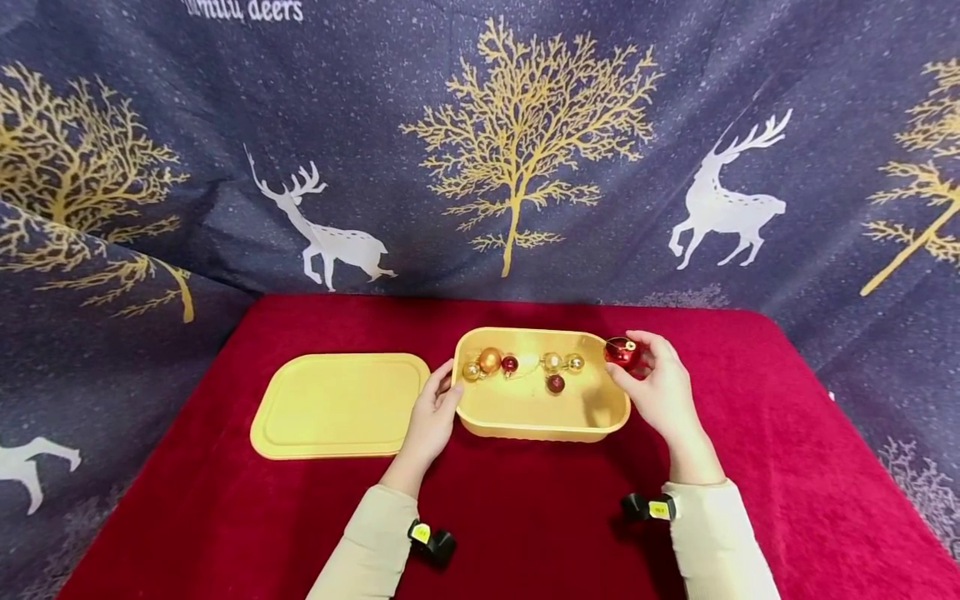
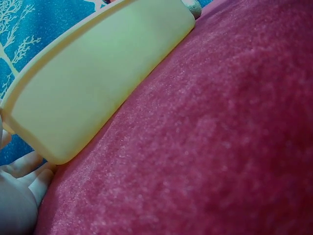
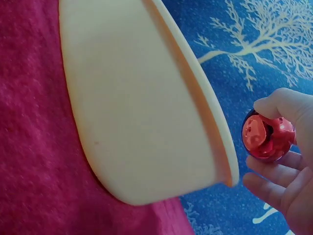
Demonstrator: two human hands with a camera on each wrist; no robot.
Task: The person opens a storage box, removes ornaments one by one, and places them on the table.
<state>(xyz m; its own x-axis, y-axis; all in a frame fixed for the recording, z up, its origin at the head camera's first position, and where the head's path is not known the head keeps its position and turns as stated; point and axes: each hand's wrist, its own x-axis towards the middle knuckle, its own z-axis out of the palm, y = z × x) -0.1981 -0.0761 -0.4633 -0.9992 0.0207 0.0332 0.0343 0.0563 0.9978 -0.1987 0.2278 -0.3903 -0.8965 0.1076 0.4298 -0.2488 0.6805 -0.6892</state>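
Nearest us, our left hand [image 1: 433,412] rests against the left wall of the yellow tub [image 1: 525,417] on the red worktop [image 1: 525,525]; the left wrist view shows only loosely curled fingers [image 2: 22,183] beside the tub, the rest cut off. Our right hand [image 1: 660,387] pinches a red bauble [image 1: 621,352] over the tub's right rim, thumb and fingers [image 3: 274,171] curled around it. Inside lie small gold and red baubles [image 1: 517,365], hidden from both wrist views. The lid [image 1: 337,404] lies left, apart.

Red velvety tablecloth [image 1: 750,433], navy backdrop cloth [image 1: 420,225] with gold trees, white deer, partly cropped lettering, possibly "deers"
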